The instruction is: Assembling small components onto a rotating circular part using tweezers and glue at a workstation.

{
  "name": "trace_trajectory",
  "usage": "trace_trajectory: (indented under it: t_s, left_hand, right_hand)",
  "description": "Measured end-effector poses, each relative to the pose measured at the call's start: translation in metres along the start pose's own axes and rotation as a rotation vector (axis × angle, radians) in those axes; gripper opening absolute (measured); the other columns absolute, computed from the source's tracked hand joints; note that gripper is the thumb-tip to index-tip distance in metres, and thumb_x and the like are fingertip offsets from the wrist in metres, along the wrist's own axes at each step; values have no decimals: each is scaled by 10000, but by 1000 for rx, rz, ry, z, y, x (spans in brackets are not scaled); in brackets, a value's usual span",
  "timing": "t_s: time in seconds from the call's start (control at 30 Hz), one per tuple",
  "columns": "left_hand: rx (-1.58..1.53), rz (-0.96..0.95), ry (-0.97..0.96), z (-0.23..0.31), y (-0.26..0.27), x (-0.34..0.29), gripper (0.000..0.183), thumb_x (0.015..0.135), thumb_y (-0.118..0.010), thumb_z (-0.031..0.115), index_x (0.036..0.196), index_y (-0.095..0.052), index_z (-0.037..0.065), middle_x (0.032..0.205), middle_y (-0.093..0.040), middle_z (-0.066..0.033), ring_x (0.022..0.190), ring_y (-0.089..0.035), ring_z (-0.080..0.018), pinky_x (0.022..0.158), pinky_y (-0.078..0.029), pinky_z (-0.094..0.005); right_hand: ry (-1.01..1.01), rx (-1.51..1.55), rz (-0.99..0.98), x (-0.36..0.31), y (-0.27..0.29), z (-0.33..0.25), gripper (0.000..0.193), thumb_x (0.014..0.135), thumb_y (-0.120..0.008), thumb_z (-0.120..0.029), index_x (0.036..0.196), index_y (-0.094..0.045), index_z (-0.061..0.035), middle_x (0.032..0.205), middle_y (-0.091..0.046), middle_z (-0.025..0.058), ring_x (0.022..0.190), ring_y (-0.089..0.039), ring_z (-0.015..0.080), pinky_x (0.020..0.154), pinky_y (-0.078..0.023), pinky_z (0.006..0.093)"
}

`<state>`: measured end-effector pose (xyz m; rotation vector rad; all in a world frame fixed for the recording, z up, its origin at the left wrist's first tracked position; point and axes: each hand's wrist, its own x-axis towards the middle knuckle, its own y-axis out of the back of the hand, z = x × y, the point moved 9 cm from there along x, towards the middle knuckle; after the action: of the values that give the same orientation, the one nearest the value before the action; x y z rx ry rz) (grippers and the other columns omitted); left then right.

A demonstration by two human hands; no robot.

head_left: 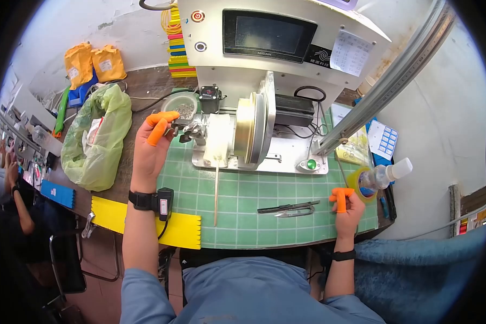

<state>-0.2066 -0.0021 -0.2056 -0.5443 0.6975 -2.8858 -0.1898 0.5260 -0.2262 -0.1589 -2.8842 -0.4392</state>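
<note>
My left hand point(155, 135), in orange finger cots, is at the left end of the machine's spindle. Its thumb and index finger close in by a small metal clamp point(191, 129); what lies between them is too small to make out. Right of the clamp, a white pad point(218, 135) with a thin wooden stick point(216, 194) hangs by a gold and grey wheel point(245, 127). My right hand point(349, 211), also in orange finger cots, is curled at the mat's right side. Whatever its fingers may hold is hidden. Tweezers point(286, 207) and small snips point(297, 213) lie left of it.
A green cutting mat point(254, 232) covers the bench under the white machine point(210, 32). At right stand a yellow cup point(359, 186) and a clear bottle point(389, 174). A green plastic bag point(113, 140), a bowl of metal bits point(183, 109) and a yellow strip point(183, 229) are at left.
</note>
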Motion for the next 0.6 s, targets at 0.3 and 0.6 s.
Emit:
trace_trajectory:
  t_s: [0.3,0.6]
  left_hand:
    - [10,63,-24,4,1,-2,185,1042,-631,127,1207,-667,52,1206,-682,-39,1080,-613,-120,966,-472,-311]
    - [39,35,-22,5,2,1,190,1048,-619,125,1214,-663,43,1301,-670,-72,1130,-601,-138,1011,-449,-311]
  right_hand:
    - [32,-18,-7,0,1,-4,180,1028,-656,-140,1016,-716,29,836,-726,71,645,-612,63,574,-458,197]
    - [30,-24,-4,2,-2,-6,191,1015,-675,-149,1008,-726,35,808,-732,75,633,-629,75,567,-487,214]
